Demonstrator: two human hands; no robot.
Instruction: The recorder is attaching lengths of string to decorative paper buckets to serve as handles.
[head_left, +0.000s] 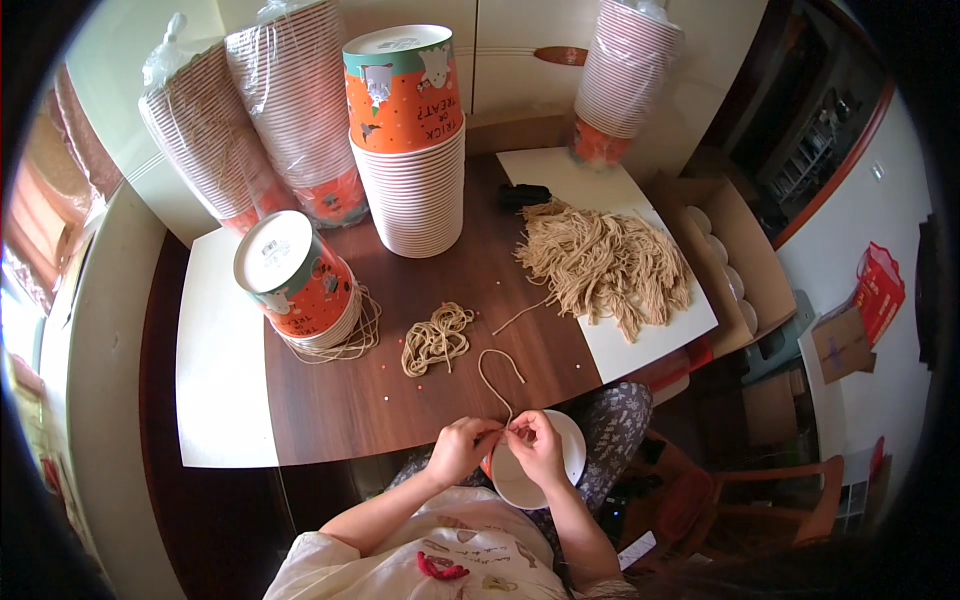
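Head view: at lower centre of the frame, one tan cord [481,372] is pinched at its near end between the fingertips of the left hand [462,450] and the right hand [537,447]. From there its length is run up the frame along the wood, its tip curled over to the right. One white-lined paper bucket [518,487] is held in the lap, mouth upward, just below the fingertips; the right hand is the nearer, lying over it, while the left is placed at its left edge. Whether cord and bucket are joined cannot be told.

On the table [330,420], one short bucket stack [315,290] is seen at left, one tall bare stack [410,190] at upper centre, and three plastic-wrapped stacks [290,100], two upper left, one upper right. One cord bundle [437,340] is laid mid-table, one cord heap [600,260] right of centre.
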